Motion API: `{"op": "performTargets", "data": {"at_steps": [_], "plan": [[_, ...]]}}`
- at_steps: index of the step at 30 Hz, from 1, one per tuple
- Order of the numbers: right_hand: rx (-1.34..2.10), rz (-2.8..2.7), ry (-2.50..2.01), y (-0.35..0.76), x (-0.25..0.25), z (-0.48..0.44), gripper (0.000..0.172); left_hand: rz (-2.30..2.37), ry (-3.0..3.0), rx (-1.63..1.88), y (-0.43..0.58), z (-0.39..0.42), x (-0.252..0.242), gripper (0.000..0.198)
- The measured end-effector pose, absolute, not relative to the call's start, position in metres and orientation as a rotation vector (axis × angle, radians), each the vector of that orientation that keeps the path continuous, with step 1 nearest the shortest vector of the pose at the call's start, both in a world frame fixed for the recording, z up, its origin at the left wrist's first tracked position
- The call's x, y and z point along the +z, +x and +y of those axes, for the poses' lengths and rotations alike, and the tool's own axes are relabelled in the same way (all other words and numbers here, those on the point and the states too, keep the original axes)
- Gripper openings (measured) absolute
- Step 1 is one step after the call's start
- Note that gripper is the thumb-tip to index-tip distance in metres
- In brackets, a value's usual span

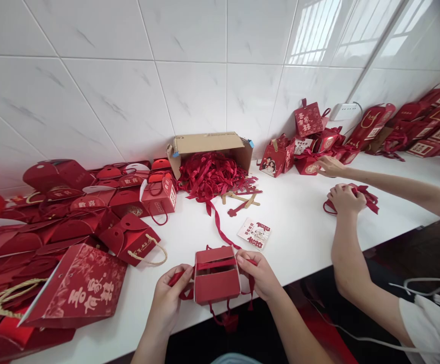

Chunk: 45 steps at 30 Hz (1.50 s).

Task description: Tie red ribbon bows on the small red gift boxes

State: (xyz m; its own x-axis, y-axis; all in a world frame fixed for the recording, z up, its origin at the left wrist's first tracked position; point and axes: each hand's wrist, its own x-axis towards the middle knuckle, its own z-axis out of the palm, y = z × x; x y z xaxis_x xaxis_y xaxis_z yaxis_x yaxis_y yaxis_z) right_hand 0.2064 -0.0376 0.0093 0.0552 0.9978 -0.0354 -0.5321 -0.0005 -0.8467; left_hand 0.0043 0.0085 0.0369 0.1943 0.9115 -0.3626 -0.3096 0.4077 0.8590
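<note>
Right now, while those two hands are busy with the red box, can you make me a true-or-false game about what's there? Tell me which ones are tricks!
1. The left hand and right hand hold ribbon on either side of a red box. True.
2. The upward side of the red box is fully closed. False: a gap shows in it.
3. A ribbon pile spills out of a carton by the wall. True.
4. The ribbon pile is blue. False: it is red.
5. A card lies on the table beyond the right hand. True.
6. The card is inside the carton. False: it lies in front of the carton.
</note>
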Motion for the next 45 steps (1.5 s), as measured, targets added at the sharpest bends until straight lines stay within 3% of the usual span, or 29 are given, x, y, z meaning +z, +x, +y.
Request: {"op": "performTargets", "data": {"at_steps": [38, 45], "plan": [[1.37, -0.728, -0.883, 0.202, 0.003, -0.035, 0.05, 1.101, 0.742, 0.969, 0.007, 0.007, 0.029, 0.037], [1.18, -0.694, -1.086, 0.211, -0.009, -0.04, 0.042, 1.29, 0.933, 1.142, 0.002, 0.004, 0.019, 0.043]]}}
